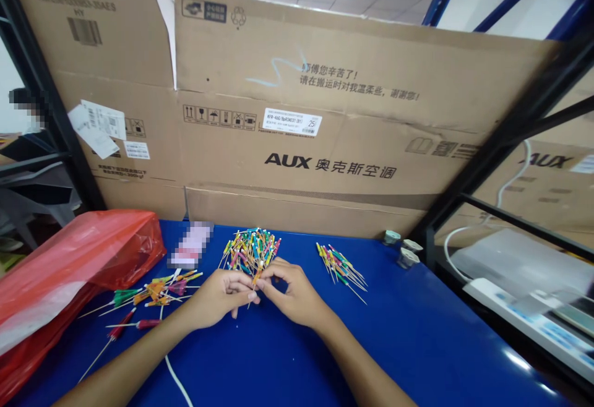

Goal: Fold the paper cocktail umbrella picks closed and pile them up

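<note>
Blue table (445, 345) carries everything here. Near the centre of the frame, the left hand (218, 299) and right hand (292, 292) close their grip together on one orange-tipped pick (255, 278), just below a dense bundle of coloured picks (250, 252). A second bundle (341, 271) lies right of the hands, loose red and green picks (139, 305) left of them, beside a red plastic bag (74, 265) whose contents cannot be seen. Three small cups (407, 258) stand toward the table's far right edge.

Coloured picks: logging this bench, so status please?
Left hand and right hand together on an orange pick. Main heap of picks just behind them. Nothing in the way; red plastic bag off to the left.
</note>
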### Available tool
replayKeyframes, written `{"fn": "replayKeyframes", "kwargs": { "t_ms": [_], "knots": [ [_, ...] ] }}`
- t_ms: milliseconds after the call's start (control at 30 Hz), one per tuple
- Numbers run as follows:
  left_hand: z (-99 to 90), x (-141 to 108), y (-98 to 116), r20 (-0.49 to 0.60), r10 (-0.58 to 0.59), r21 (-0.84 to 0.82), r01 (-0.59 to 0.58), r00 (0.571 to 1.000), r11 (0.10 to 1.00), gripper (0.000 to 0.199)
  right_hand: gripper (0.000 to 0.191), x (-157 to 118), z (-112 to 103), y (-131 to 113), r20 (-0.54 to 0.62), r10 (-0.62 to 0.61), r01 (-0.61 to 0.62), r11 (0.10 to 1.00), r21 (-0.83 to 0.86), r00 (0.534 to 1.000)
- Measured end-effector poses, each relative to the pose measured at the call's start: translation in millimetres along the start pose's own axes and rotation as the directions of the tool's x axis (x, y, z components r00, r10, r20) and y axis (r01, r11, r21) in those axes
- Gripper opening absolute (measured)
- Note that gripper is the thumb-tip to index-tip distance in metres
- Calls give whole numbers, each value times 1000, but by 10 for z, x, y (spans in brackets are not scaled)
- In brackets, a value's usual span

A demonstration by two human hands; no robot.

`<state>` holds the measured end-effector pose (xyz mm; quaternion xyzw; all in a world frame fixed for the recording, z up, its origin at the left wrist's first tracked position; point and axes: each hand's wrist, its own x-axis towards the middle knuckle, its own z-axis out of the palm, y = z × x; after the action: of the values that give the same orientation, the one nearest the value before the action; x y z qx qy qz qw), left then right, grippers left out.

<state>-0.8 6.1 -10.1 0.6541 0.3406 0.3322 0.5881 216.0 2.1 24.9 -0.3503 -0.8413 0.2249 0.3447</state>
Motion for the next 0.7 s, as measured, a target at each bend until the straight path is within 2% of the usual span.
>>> {"fn": "replayKeyframes", "kwargs": {
  "t_ms": [200,467,600,700],
  "knots": [
    [1,11,32,-10,8,12,-8,1000,1000,26,17,-18,36,18,-12,29,-28,999,42,1000],
    [-70,41,-37,-128,30,82,-20,991,996,29,21,-11,19,62,-67,84,-77,993,94,994],
    [-76,40,-68,-105,41,90,-31,994,995,33,18,2,45,53,-82,108,-103,993,66,991],
    [-66,35,-55,-84,66,106,-57,994,993,34,14,15,68,41,-92,82,-81,997,19,992]
  ]
}}
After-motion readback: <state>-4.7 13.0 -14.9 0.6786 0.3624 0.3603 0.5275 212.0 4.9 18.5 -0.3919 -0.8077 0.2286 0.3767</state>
